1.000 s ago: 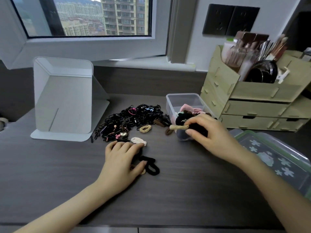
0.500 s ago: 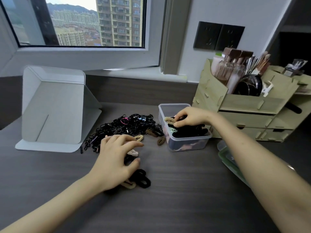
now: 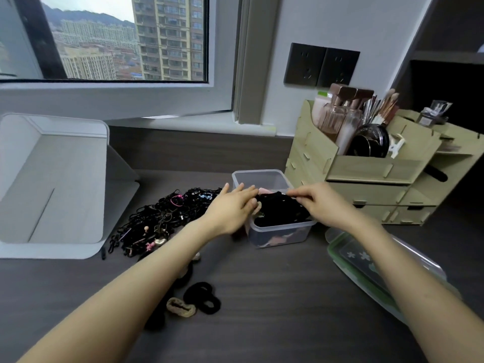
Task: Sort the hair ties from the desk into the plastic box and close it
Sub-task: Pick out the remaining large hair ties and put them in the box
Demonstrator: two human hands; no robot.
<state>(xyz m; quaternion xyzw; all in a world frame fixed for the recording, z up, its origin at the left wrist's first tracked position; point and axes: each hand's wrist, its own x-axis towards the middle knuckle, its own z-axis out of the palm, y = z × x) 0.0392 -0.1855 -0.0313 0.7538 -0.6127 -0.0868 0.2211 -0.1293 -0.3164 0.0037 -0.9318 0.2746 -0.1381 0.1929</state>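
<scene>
Clear plastic, the box (image 3: 282, 233) stands open on the desk (image 3: 262, 326), heaped with black hair ties (image 3: 280, 209). Our left hand (image 3: 231, 209) reaches over its left rim, fingers straight and close together, tips against the heap. Our right hand (image 3: 318, 203) curls its fingertips in a pinch on those ties. Left of the box sprawls a loose pile (image 3: 162, 221); nearer us lie a black scrunchie (image 3: 201, 297) and a beige scrunchie (image 3: 180, 307). The green-rimmed lid (image 3: 366, 260) lies apart, at right.

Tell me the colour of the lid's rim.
Green; the lid shows best in the head view.
</scene>
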